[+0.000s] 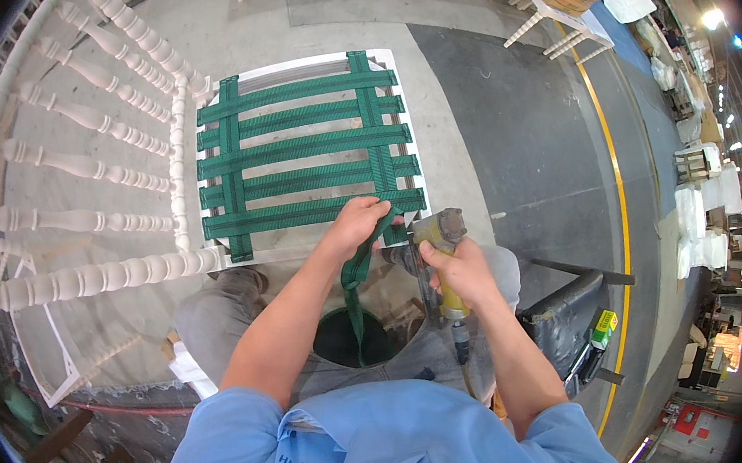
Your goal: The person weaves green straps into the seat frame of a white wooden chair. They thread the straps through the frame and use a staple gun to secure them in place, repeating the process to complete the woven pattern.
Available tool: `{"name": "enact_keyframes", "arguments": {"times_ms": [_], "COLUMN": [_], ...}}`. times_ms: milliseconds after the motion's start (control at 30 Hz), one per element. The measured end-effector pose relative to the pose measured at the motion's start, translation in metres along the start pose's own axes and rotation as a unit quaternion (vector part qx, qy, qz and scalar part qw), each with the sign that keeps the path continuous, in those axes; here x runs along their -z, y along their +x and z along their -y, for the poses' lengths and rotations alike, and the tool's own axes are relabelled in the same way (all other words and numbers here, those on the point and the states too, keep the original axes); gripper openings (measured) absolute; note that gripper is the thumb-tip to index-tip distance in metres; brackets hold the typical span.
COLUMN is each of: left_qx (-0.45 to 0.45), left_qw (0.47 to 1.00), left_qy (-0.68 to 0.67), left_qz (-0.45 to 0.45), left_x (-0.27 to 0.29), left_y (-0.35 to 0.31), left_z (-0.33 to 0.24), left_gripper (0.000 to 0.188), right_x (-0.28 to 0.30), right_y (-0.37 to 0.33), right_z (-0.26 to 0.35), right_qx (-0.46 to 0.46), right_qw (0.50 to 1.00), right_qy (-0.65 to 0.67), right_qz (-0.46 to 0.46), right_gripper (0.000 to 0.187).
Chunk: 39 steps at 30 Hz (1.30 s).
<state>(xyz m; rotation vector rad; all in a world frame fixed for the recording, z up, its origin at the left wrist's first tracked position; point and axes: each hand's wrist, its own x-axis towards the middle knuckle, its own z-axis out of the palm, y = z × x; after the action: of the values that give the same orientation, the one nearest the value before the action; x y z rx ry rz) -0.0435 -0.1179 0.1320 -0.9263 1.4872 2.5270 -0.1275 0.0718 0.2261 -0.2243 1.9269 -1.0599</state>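
In front of me a white wooden chair with turned spindles (87,165) lies tipped, its backrest to the left. Green webbing straps (308,142) cross its seat frame lengthwise and crosswise. My left hand (356,227) grips a loose green webbing strap (354,273) at the near right corner of the seat; the strap's tail hangs into a dark round bucket (363,336) between my legs. Wrapped round the handle of a yellow air staple gun (438,229), my right hand (465,274) holds its nose close to that same corner. An air hose fitting hangs below the gun's handle.
At my right is a black padded stool (564,313), bearing a green and yellow box (604,329) and a dark-handled tool (592,363). A yellow line (616,170) runs along the floor beyond it. More white turned-leg furniture (568,36) stands at the far side.
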Motion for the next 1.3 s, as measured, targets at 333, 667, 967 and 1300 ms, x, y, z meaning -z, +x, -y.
{"name": "enact_keyframes", "arguments": {"times_ms": [333,667,967,1300], "left_qx": [0.032,0.033,-0.001,-0.112], "left_qw": [0.999,0.998,0.999,0.944], "left_qy": [-0.001,-0.049,-0.028,0.310], "left_qz": [0.013,0.019,0.021,0.009], "left_x": [0.008,0.013,0.012,-0.016], "left_y": [0.018,0.015,0.009,-0.014], "left_z": [0.006,0.006,0.009,0.027], "left_gripper": [0.027,0.025,0.027,0.029], "right_x": [-0.013,-0.030,-0.009,0.218], "right_y": [0.013,0.008,-0.020,-0.154], "right_z": [0.005,0.010,0.010,-0.071], "right_qx": [-0.027,-0.012,0.005,0.035], "right_qw": [0.997,0.996,1.000,0.945], "right_qy": [-0.068,-0.086,-0.023,0.156], "right_qz": [-0.010,0.016,0.003,-0.284], "right_gripper": [0.037,0.041,0.038,0.044]}}
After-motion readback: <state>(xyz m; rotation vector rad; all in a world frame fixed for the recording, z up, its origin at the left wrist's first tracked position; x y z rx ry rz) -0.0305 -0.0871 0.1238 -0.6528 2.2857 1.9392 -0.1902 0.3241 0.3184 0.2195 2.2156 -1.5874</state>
